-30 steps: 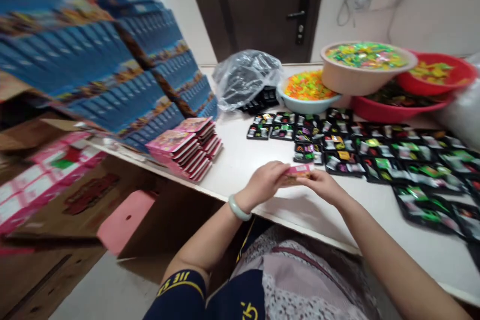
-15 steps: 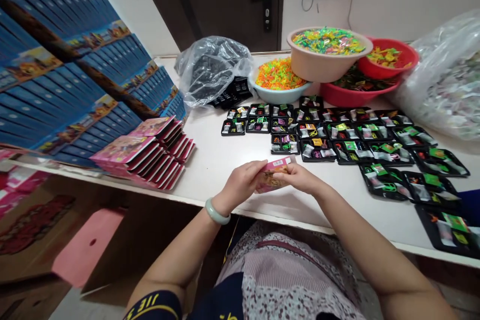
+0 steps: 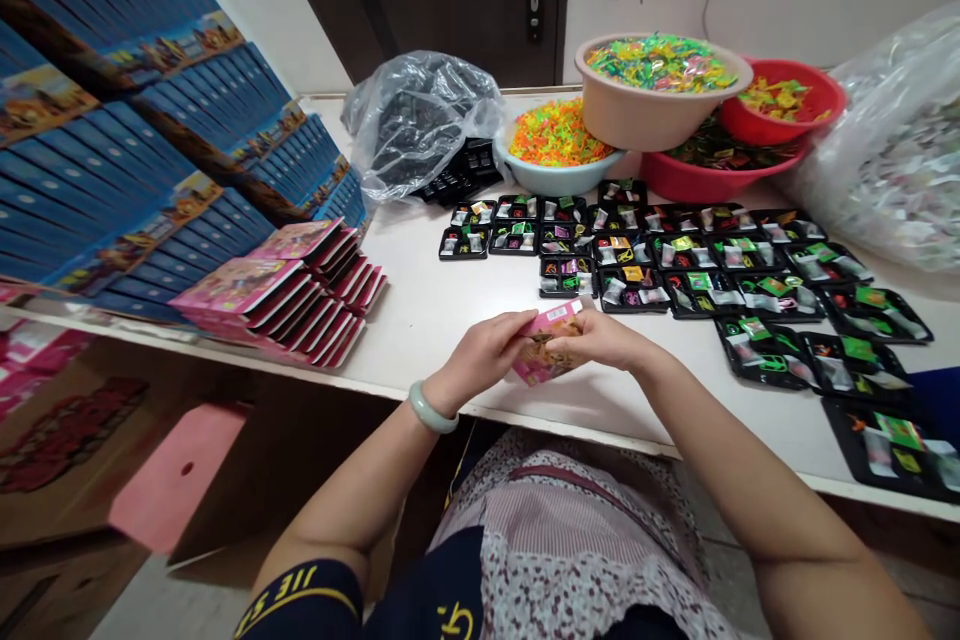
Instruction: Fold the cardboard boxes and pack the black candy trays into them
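Observation:
Between both hands, over the front edge of the table, is a small pink printed box point(image 3: 541, 360) with a barcode on its upper edge. My left hand point(image 3: 484, 357) grips its left side, fingers along the top. On the right side my right hand point(image 3: 596, 340) holds it, thumb across the printed face. Just beyond the hands sit black trays point(image 3: 568, 276) with small wrapped pieces in their compartments. To the left lies a stack of similar pink boxes point(image 3: 247, 286).
Blue boxes point(image 3: 165, 160) rise in a tall stack at the left. Behind the trays stand a light blue basin point(image 3: 559, 182), a beige basin point(image 3: 652, 115) and red basins point(image 3: 712, 182) of small colourful pieces. Clear plastic bags point(image 3: 424, 125) lie at the back and far right.
The pink box is tilted so more of its printed face shows. Both hands still hold it. The camera view has shifted slightly.

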The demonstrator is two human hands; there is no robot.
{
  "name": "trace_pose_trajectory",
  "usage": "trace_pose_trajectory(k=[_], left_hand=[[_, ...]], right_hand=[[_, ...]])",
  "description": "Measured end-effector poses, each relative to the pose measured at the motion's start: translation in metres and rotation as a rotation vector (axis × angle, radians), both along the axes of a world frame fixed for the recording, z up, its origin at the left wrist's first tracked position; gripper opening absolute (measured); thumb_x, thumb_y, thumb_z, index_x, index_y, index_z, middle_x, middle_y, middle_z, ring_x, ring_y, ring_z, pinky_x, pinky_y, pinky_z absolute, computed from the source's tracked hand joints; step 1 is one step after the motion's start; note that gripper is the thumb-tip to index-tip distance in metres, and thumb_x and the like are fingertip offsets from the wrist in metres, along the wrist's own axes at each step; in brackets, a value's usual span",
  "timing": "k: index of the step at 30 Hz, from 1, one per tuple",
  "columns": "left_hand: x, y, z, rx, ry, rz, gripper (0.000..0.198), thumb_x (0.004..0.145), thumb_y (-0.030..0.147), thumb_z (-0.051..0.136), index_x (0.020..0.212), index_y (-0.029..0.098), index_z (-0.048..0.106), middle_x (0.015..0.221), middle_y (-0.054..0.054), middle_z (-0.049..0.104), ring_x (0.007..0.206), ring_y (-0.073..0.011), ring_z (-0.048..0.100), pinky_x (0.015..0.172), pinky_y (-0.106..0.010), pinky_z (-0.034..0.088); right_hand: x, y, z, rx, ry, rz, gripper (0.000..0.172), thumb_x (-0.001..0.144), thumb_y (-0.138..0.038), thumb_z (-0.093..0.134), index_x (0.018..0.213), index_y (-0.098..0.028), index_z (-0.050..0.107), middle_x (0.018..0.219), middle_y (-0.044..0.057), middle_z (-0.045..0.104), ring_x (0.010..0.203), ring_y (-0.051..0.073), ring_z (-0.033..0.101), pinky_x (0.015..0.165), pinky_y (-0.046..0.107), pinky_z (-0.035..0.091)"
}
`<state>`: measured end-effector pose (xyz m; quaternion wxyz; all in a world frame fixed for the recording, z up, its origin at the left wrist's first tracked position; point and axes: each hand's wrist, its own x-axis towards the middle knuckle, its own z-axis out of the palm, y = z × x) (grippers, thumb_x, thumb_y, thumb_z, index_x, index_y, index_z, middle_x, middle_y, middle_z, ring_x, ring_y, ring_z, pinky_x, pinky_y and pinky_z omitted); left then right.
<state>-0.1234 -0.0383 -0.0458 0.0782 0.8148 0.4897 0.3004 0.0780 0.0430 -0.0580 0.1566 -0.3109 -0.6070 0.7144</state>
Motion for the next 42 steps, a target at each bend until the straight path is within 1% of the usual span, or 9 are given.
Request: trace_pose_trajectory(k=[7, 18, 20, 24, 27, 31, 36, 39, 42], left_hand=[[0.004, 0.002, -0.004, 0.072, 0.032, -0.033, 0.038, 0.096, 0.021, 0.046, 0.134, 0.017, 0.044, 0.126, -0.014, 0.062, 0.115, -0.0225, 0.061, 0.094, -0.041, 0.054], [0.002, 0.002, -0.012, -0.194, -0.120, -0.065, 0.040, 0.094, 0.021, 0.046, 0.134, 0.024, 0.048, 0.129, -0.008, 0.062, 0.113, -0.0208, 0.063, 0.095, -0.039, 0.054], [0.000, 0.000, -0.017, -0.224, -0.216, -0.033, 0.039, 0.094, 0.022, 0.046, 0.133, 0.023, 0.050, 0.129, -0.008, 0.061, 0.114, -0.0211, 0.062, 0.098, -0.040, 0.053], [-0.003, -0.002, -0.030, -0.353, -0.613, 0.166, 0.042, 0.090, 0.035, 0.055, 0.128, 0.017, 0.055, 0.127, -0.010, 0.063, 0.113, -0.0239, 0.062, 0.099, -0.041, 0.052], [0.005, -0.001, -0.043, -0.539, -0.930, 0.199, 0.052, 0.083, 0.044, 0.065, 0.125, 0.014, 0.057, 0.121, -0.011, 0.066, 0.105, -0.0255, 0.065, 0.087, -0.039, 0.057], [0.027, -0.003, -0.057, -0.818, -1.086, 0.024, 0.050, 0.076, 0.045, 0.071, 0.113, 0.012, 0.063, 0.109, -0.012, 0.070, 0.090, -0.0224, 0.068, 0.076, -0.033, 0.058], [0.049, 0.002, -0.062, -0.719, -1.233, 0.146, 0.054, 0.073, 0.038, 0.076, 0.119, 0.016, 0.059, 0.111, -0.009, 0.068, 0.095, -0.0198, 0.066, 0.082, -0.031, 0.055], [0.050, 0.004, -0.062, -0.693, -1.319, 0.147, 0.051, 0.070, 0.034, 0.078, 0.115, 0.017, 0.062, 0.110, -0.007, 0.069, 0.095, -0.0190, 0.066, 0.085, -0.030, 0.053], [0.046, 0.002, -0.062, -0.761, -1.383, 0.089, 0.048, 0.068, 0.033, 0.081, 0.110, 0.016, 0.064, 0.108, -0.007, 0.070, 0.095, -0.0204, 0.067, 0.086, -0.031, 0.053]], right_hand=[[0.007, 0.002, 0.008, -0.010, 0.162, 0.083, 0.040, 0.071, -0.041, 0.077, 0.102, -0.018, 0.071, 0.100, 0.005, 0.074, 0.090, 0.022, 0.069, 0.093, 0.047, 0.052], [0.003, 0.008, 0.004, 0.093, -0.030, 0.140, 0.035, 0.071, -0.042, 0.074, 0.094, -0.016, 0.072, 0.091, 0.006, 0.073, 0.086, 0.024, 0.068, 0.085, 0.043, 0.055], [0.010, -0.005, 0.010, 0.248, -0.052, 0.005, 0.035, 0.075, -0.043, 0.070, 0.098, -0.017, 0.071, 0.097, 0.007, 0.072, 0.091, 0.026, 0.068, 0.088, 0.046, 0.053], [0.028, -0.038, 0.010, 0.657, -0.082, -0.548, 0.055, 0.077, -0.038, 0.070, 0.128, -0.022, 0.055, 0.134, 0.012, 0.056, 0.127, 0.029, 0.048, 0.106, 0.046, 0.040], [0.037, -0.047, -0.014, 0.459, -0.015, -0.529, 0.068, 0.071, -0.040, 0.075, 0.130, -0.022, 0.048, 0.129, 0.013, 0.058, 0.123, 0.028, 0.053, 0.096, 0.043, 0.047], [0.049, -0.043, -0.044, 0.166, 0.085, -0.511, 0.047, 0.074, -0.043, 0.067, 0.113, -0.020, 0.056, 0.098, 0.007, 0.068, 0.097, 0.023, 0.066, 0.088, 0.040, 0.052], [0.058, -0.047, -0.047, 0.064, 0.240, -0.461, 0.057, 0.071, -0.042, 0.074, 0.121, -0.024, 0.056, 0.128, 0.008, 0.061, 0.120, 0.024, 0.056, 0.101, 0.041, 0.047], [0.055, -0.048, -0.047, 0.050, 0.253, -0.460, 0.063, 0.061, -0.037, 0.084, 0.118, -0.024, 0.060, 0.124, 0.007, 0.065, 0.113, 0.024, 0.061, 0.102, 0.042, 0.047], [0.048, -0.046, -0.050, 0.050, 0.227, -0.485, 0.046, 0.064, -0.039, 0.082, 0.104, -0.022, 0.066, 0.109, 0.005, 0.071, 0.099, 0.022, 0.066, 0.096, 0.042, 0.051]])
